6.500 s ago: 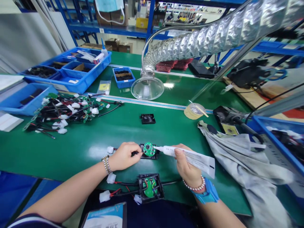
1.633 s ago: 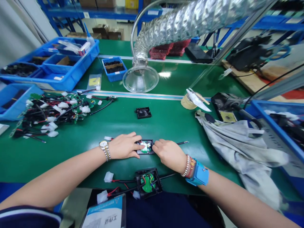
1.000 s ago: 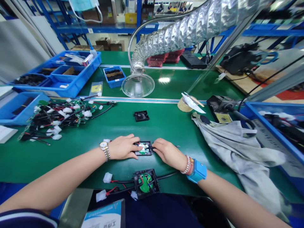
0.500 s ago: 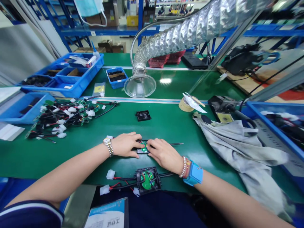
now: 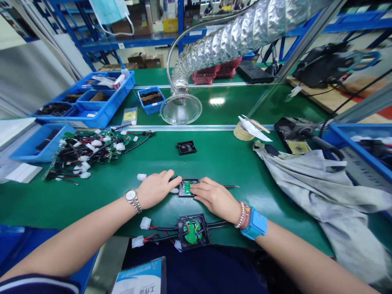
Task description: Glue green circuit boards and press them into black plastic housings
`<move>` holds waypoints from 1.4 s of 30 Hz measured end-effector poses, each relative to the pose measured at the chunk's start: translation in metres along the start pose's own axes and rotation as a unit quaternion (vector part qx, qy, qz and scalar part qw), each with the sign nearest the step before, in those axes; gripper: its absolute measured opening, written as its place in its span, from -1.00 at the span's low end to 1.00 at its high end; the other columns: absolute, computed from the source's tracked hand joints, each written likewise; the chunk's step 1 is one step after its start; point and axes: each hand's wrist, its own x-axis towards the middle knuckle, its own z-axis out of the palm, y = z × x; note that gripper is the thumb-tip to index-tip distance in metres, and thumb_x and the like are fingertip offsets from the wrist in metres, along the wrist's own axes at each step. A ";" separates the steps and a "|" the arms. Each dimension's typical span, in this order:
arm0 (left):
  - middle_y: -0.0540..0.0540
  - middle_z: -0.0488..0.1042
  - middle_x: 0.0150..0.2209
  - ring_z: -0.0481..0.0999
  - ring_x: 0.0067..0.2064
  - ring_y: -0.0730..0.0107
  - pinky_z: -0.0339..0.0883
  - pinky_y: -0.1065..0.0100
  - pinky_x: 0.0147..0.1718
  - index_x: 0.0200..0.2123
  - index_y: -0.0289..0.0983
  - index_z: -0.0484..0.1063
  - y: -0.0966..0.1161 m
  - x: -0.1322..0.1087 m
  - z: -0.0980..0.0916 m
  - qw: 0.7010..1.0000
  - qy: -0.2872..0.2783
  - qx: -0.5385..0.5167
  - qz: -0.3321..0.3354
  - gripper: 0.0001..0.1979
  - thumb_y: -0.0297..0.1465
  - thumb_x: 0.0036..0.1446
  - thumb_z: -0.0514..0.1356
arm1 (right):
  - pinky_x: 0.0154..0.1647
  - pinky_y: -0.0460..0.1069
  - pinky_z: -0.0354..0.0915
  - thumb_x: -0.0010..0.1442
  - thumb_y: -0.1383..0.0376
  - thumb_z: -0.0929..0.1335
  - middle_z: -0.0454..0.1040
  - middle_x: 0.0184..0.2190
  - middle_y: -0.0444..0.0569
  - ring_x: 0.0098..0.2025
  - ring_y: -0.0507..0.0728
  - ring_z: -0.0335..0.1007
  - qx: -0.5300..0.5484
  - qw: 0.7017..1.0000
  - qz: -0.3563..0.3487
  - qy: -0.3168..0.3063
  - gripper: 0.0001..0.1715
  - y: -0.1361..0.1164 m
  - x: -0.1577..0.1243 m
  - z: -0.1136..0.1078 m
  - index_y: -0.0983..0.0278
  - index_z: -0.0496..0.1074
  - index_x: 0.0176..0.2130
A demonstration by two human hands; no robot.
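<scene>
A small open black plastic case (image 5: pixel 190 194) lies on the green bench with a green circuit board (image 5: pixel 186 187) inside. My left hand (image 5: pixel 157 188) is at its left end, thumb and forefinger closed on a black cable (image 5: pixel 175 180). My right hand (image 5: pixel 216 197) holds the right end, fingertips over the board's edge; its thumb is partly hidden. A cable (image 5: pixel 232 186) sticks out beyond this hand. Nearer my body sits a larger open black case (image 5: pixel 193 245) with a green board (image 5: pixel 192 232), and cables with white connectors (image 5: pixel 145 223).
Farther back lies an empty black case half (image 5: pixel 186 148). A heap of wired boards (image 5: pixel 88 151) and blue bins (image 5: pixel 101 118) are on the left. An exhaust hood (image 5: pixel 181 110) hangs ahead. Tape roll (image 5: pixel 241 131), grey cloth (image 5: pixel 294 175) and blue crate (image 5: pixel 361 139) are right.
My left hand has drawn back slightly to the left, off the board and onto the cable. My right fingers have straightened over the board. The view has shifted slightly.
</scene>
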 end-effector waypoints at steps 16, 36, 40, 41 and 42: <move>-0.12 0.24 0.01 0.43 -0.24 0.47 0.35 0.39 -0.30 -0.11 -0.18 0.31 -0.011 -0.002 -0.001 0.959 0.166 -0.228 0.001 -0.61 -0.60 0.09 -0.14 | -0.15 0.03 0.29 0.19 0.38 0.26 0.44 -0.24 -0.01 -0.22 0.11 0.28 0.012 0.999 0.016 -0.028 -0.82 0.000 0.000 0.000 0.34 0.40 -0.20; -0.02 0.40 -0.43 0.38 -0.37 0.44 0.25 0.45 -0.37 -0.31 -0.25 0.42 -0.006 0.007 0.004 0.980 0.041 -0.196 0.016 -0.77 -0.40 0.22 -0.03 | -0.16 0.01 0.28 0.19 0.38 0.26 0.43 -0.26 -0.01 -0.23 0.10 0.28 0.004 0.999 0.019 -0.033 -0.84 -0.001 0.001 -0.001 0.31 0.40 -0.21; -0.04 0.36 -0.47 0.33 -0.37 0.39 0.23 0.42 -0.41 -0.34 -0.27 0.41 -0.007 0.000 0.016 0.990 0.059 -0.123 0.031 -0.75 -0.41 0.22 -0.05 | -0.16 0.01 0.26 0.19 0.40 0.25 0.40 -0.28 0.01 -0.24 0.10 0.24 -0.011 0.998 0.027 -0.050 -0.78 -0.003 0.001 -0.002 0.34 0.37 -0.14; -0.05 0.35 -0.45 0.32 -0.37 0.38 0.22 0.41 -0.43 -0.34 -0.27 0.40 -0.007 -0.001 0.018 0.993 0.063 -0.099 0.034 -0.75 -0.43 0.22 -0.07 | -0.18 0.01 0.25 0.19 0.41 0.24 0.39 -0.28 0.01 -0.26 0.10 0.23 -0.019 0.998 0.030 -0.056 -0.74 -0.004 0.002 -0.002 0.35 0.34 -0.09; -0.06 0.35 -0.44 0.31 -0.36 0.37 0.22 0.41 -0.44 -0.35 -0.26 0.39 -0.007 -0.002 0.019 0.994 0.065 -0.077 0.037 -0.74 -0.44 0.22 -0.08 | -0.19 0.01 0.25 0.20 0.42 0.22 0.38 -0.29 0.01 -0.28 0.10 0.21 -0.028 0.997 0.033 -0.063 -0.69 -0.006 0.003 -0.002 0.35 0.31 -0.04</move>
